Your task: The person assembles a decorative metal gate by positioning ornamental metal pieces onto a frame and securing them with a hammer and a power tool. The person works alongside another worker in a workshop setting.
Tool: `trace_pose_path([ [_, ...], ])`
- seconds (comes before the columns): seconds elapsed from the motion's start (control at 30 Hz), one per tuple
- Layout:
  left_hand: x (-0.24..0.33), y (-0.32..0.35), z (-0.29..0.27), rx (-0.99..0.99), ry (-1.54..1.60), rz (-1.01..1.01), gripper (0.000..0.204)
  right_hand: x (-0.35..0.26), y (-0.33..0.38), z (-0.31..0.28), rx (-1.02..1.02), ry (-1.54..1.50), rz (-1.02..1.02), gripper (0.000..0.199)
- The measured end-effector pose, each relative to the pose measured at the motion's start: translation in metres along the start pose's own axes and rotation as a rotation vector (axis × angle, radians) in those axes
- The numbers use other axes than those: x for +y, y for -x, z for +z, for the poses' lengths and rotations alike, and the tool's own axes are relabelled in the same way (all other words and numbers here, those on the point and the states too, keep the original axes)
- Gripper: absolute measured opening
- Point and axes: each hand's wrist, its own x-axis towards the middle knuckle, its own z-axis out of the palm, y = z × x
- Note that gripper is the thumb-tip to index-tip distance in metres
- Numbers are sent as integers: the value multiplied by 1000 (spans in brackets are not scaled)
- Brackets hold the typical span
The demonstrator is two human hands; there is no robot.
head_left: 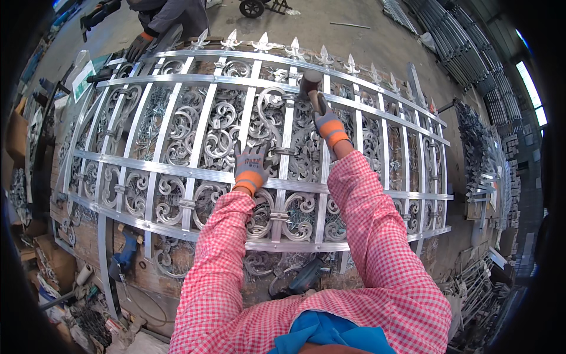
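Note:
A silver metal fence panel [203, 173] with spear-shaped tips lies across the workbench in front of me. My left hand [250, 167], in a grey and orange glove, rests on its middle rail with fingers spread over the scrollwork. My right hand [331, 128], gloved alike, is closed round the handle of a mallet [311, 81]. The mallet's dark head is over the upper rails, right of an S-shaped scroll [263, 115]. Whether the head touches the metal I cannot tell. Many loose curled scrolls [221, 112] show between the bars.
A co-worker's gloved hand [140, 46] is at the panel's far left corner. A blue power drill [124, 256] lies near left, another power tool [306, 275] close to my body. Stacked metal panels [457, 50] stand far right; a wheeled cart [252, 8] stands at the back.

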Motion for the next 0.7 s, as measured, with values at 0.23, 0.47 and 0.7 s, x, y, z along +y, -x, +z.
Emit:
trace_pose_path([
  [0.23, 0, 0, 0, -71, -76, -59, 64, -14, -10, -17, -8, -52, 57, 62],
  [0.47, 5, 0, 1, -8, -73, -86, 55, 0, -13, -7, -121, 16, -68, 68],
  [0.7, 65, -83, -20, 57, -55, -227, 90, -20, -15, -20, -189, 46, -37, 68],
])
